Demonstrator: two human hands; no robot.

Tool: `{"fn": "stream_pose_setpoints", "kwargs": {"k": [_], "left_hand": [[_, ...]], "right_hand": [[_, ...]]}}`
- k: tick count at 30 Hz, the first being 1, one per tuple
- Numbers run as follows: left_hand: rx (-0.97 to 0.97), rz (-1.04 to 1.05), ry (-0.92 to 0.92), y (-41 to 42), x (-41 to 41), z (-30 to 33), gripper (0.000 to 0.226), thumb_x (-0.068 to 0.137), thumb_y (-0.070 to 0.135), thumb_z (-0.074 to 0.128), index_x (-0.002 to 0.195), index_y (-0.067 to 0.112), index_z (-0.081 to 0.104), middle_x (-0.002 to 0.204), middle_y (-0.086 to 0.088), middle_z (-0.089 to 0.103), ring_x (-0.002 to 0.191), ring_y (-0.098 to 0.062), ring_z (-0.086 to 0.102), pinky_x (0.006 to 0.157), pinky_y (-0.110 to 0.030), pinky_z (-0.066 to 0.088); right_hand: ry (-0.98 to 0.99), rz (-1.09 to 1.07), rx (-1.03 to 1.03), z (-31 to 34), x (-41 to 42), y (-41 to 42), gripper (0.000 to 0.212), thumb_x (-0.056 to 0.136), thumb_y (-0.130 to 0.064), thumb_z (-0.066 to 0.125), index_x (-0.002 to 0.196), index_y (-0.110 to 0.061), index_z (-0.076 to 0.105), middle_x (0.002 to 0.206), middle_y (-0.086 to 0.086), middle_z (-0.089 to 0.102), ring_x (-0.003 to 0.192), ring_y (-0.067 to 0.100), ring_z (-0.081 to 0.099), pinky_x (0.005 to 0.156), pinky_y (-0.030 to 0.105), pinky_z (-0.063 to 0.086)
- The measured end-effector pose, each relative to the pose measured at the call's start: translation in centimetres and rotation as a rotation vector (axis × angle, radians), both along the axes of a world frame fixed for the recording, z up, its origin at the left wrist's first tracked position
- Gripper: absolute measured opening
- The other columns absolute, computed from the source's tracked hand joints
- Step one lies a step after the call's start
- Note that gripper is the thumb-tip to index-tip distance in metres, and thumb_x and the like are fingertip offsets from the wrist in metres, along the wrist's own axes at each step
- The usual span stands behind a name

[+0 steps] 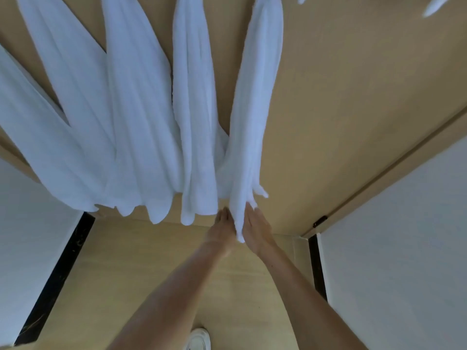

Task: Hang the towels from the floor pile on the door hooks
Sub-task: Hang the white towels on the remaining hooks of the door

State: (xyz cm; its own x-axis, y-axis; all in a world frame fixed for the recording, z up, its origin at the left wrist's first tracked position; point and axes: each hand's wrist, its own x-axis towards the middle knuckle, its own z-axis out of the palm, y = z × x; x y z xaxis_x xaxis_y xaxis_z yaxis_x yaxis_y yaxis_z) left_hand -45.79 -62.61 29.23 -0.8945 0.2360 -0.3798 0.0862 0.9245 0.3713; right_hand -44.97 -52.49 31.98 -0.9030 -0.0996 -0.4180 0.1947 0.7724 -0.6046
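Surface: light tan wooden door (341, 102), seen steeply from above, filling the upper half of the view. Below it, pale wood floor (156, 261). White walls (404, 248) on both sides, each with a black baseboard (50, 281) at the foot. A small dark hinge (320, 221) sits at the door's lower right edge.

Towels: five white towels hang flat against the door, long axes vertical, lower ends pointing to the floor; the wide lens fans them outward to the left. The hooks lie out of frame above. The rightmost towel (252, 122) hangs as a narrow bunched column just beside the next towel (195, 122), the two touching near the bottom. Tips of more white cloth (436, 6) show at the top right.

Hands: both arms reach forward to the rightmost towel's lower end. Left hand (223, 228) presses its left side, right hand (255, 229) its right, fingers straight and held together, the hem sandwiched between them. Image is motion-blurred; single fingers cannot be told apart.

A white shoe (199, 338) stands on the floor at the bottom edge.
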Motion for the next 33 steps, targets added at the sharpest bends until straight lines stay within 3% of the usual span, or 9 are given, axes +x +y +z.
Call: {"fn": "stream_pose_setpoints", "kwargs": {"k": [3,6,11,14,17,21,25,29,33], "left_hand": [[-0.247,-0.030,-0.210,-0.7,4.6,-0.1,0.066,0.096,0.002,0.039,0.150,-0.001,0.000,0.157,-0.017,0.007,0.146,-0.030,0.008,0.118,-0.035,0.018],[-0.296,0.049,-0.128,-0.9,6.8,2.9,0.061,0.092,0.006,0.046,0.146,-0.001,0.017,0.149,-0.016,0.025,0.139,-0.029,0.025,0.114,-0.033,0.025],[-0.311,0.045,0.125,-1.2,7.1,11.8,0.040,0.092,0.012,0.041,0.132,0.006,0.038,0.133,-0.012,0.041,0.123,-0.027,0.041,0.101,-0.033,0.034],[-0.242,0.069,0.395,-1.2,6.2,15.2,0.053,0.086,0.014,0.047,0.138,0.006,0.040,0.141,-0.016,0.042,0.127,-0.033,0.042,0.101,-0.039,0.036],[-0.158,0.053,0.576,-1.0,3.9,17.3,0.074,0.079,0.019,0.059,0.147,0.009,0.032,0.153,-0.019,0.030,0.140,-0.038,0.032,0.108,-0.051,0.035],[-0.186,-0.096,0.718,-0.3,0.0,17.8,0.071,0.087,0.028,0.057,0.150,0.014,0.028,0.157,-0.013,0.024,0.144,-0.034,0.023,0.111,-0.056,0.028],[-0.302,-0.131,0.561,-0.2,-1.3,14.7,0.080,0.084,0.045,0.063,0.149,0.013,0.027,0.156,-0.011,0.027,0.144,-0.035,0.024,0.111,-0.058,0.027],[-0.437,-0.215,0.159,-0.2,2.0,12.3,0.060,0.103,0.037,0.022,0.153,0.014,-0.001,0.161,-0.006,-0.010,0.147,-0.031,-0.012,0.118,-0.054,-0.004],[-0.513,-0.222,-0.018,0.2,6.6,13.3,0.060,0.102,0.032,0.022,0.153,0.012,-0.004,0.160,-0.009,-0.014,0.146,-0.032,-0.014,0.117,-0.055,-0.005]], "right_hand": [[-0.191,0.054,0.174,-2.3,3.9,1.4,0.048,0.100,-0.033,0.019,0.144,-0.019,0.029,0.151,0.005,0.028,0.139,0.028,0.022,0.112,0.047,0.023],[-0.164,-0.008,0.227,-0.3,6.6,2.4,0.045,0.098,-0.035,0.021,0.134,-0.014,0.039,0.147,0.008,0.032,0.136,0.029,0.027,0.109,0.048,0.025],[0.098,-0.036,0.264,7.9,6.7,2.5,0.052,0.100,-0.031,0.027,0.149,-0.016,0.017,0.158,0.007,0.008,0.145,0.023,0.009,0.116,0.042,0.013],[0.312,-0.067,0.242,11.8,5.6,1.9,0.059,0.100,-0.034,0.031,0.151,-0.016,0.008,0.159,0.009,0.001,0.146,0.026,0.005,0.118,0.042,0.009],[0.491,-0.120,0.265,14.2,3.2,1.4,0.061,0.098,-0.038,0.031,0.151,-0.013,0.014,0.157,0.017,0.009,0.144,0.033,0.017,0.115,0.048,0.019],[0.537,-0.114,0.288,15.0,-1.0,1.1,0.063,0.098,-0.039,0.028,0.151,-0.013,0.007,0.158,0.016,0.005,0.145,0.031,0.013,0.114,0.049,0.018],[0.381,-0.001,0.288,12.6,-2.4,0.6,0.062,0.100,-0.029,0.026,0.151,-0.010,-0.005,0.160,0.007,-0.003,0.147,0.020,0.004,0.118,0.042,0.014],[0.071,0.150,0.317,9.5,1.0,0.8,0.061,0.102,-0.030,0.025,0.150,-0.009,-0.005,0.159,0.005,-0.007,0.147,0.021,0.000,0.117,0.044,0.013],[-0.061,0.230,0.383,9.7,6.1,1.6,0.062,0.102,-0.036,0.023,0.150,-0.010,-0.005,0.159,0.007,-0.010,0.147,0.022,-0.004,0.116,0.044,0.008]]}}
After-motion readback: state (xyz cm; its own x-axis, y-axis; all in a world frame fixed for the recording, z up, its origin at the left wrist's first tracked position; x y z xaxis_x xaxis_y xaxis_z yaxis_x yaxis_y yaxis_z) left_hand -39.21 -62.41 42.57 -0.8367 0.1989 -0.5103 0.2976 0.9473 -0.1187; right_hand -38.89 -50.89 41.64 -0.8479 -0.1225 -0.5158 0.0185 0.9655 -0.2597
